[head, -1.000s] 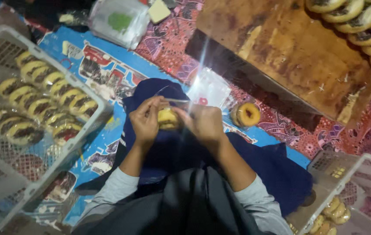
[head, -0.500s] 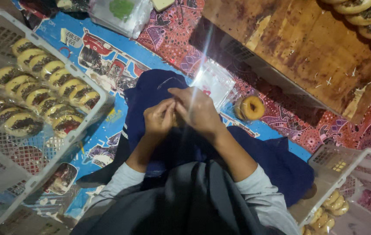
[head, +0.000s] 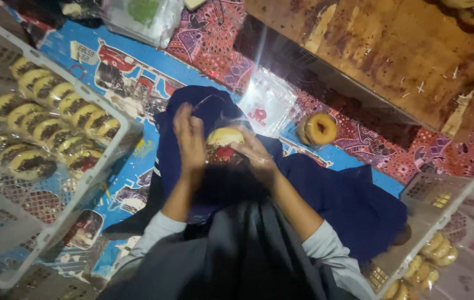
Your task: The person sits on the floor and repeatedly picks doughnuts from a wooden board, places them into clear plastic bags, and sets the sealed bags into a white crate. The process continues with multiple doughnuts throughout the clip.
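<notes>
My right hand (head: 252,156) grips a doughnut in a clear plastic bag (head: 223,139) above my lap. My left hand (head: 191,136) is beside it, fingers extended and blurred, touching the bag's left side. A stack of empty clear bags (head: 266,105) lies on the mat just beyond my hands. One loose glazed doughnut (head: 318,129) sits on the mat to the right of the bags. A dark blue cloth (head: 331,194) covers my lap.
A white plastic crate (head: 112,161) at the left holds rows of bagged doughnuts (head: 42,128). Another white crate (head: 437,189) at the lower right holds a few more. A low wooden table (head: 381,61) with doughnuts at its corner stands ahead. A plastic bag (head: 142,16) lies far.
My hands have shifted slightly. The bagged doughnut has passed into my right hand and shows between the hands again. My left hand has opened out beside it.
</notes>
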